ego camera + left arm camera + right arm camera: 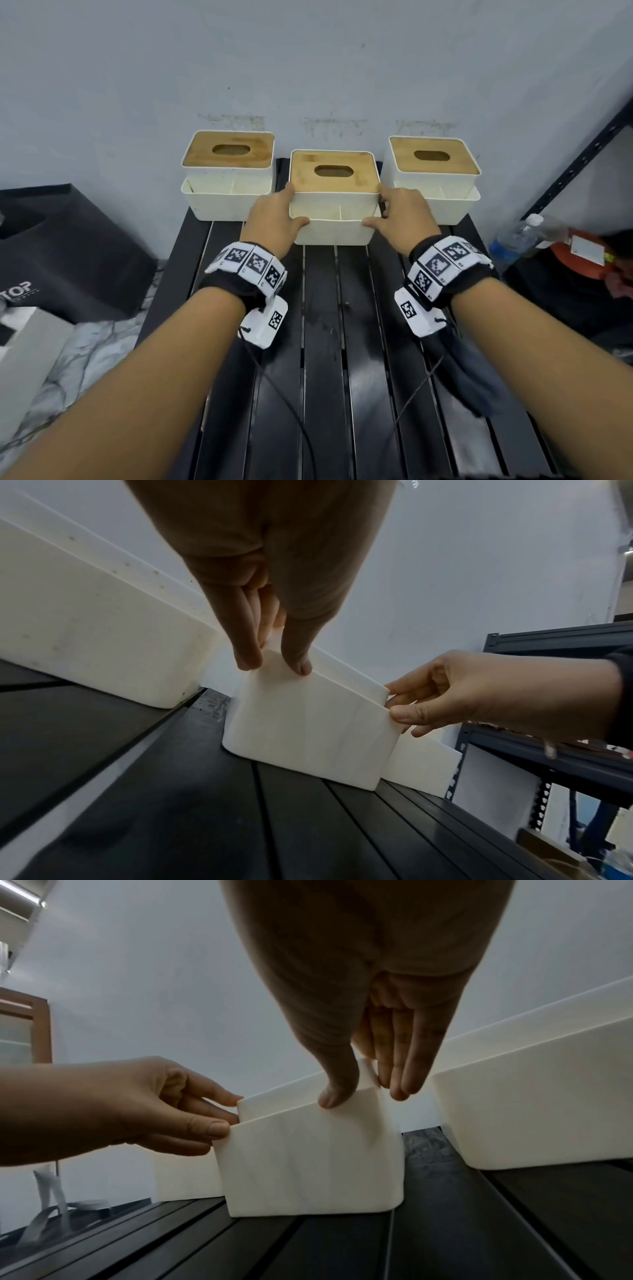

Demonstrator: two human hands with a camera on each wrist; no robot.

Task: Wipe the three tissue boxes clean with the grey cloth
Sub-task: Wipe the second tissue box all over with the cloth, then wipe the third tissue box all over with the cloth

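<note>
Middle tissue box (334, 197): cream body with wooden lid, standing forward of its two neighbours at the 12 o'clock end of the slatted bench; long axis runs 9 to 3 o'clock.
Left hand (274, 219): at the box's 9 o'clock end, thumb on the front tray rim, fingers curled round the side wall, gripping it.
Right hand (402, 214): mirrored at the 3 o'clock end, thumb on the front rim, fingers wrapped round the side, gripping it.
Key relation: the box lies directly between the two hands, both equally near; any slide or lift would run along the 6 to 12 o'clock line, across its long axis.
Left tissue box (227, 174) and right tissue box (431, 174): against the wall at 11 and 1 o'clock, just beside the middle one.
Grey cloth (476, 380): bunched on the bench at 4 o'clock, under the right forearm, in neither hand; wiping likely needs the right hand to fetch it.
Bench (322, 342): glossy black slats, probably low friction.
Room: pale wall behind; dark metal shelving (582, 154) at 2 o'clock, a water bottle (513, 240) at 3 o'clock, a black bag (68, 246) at 9 o'clock.
</note>
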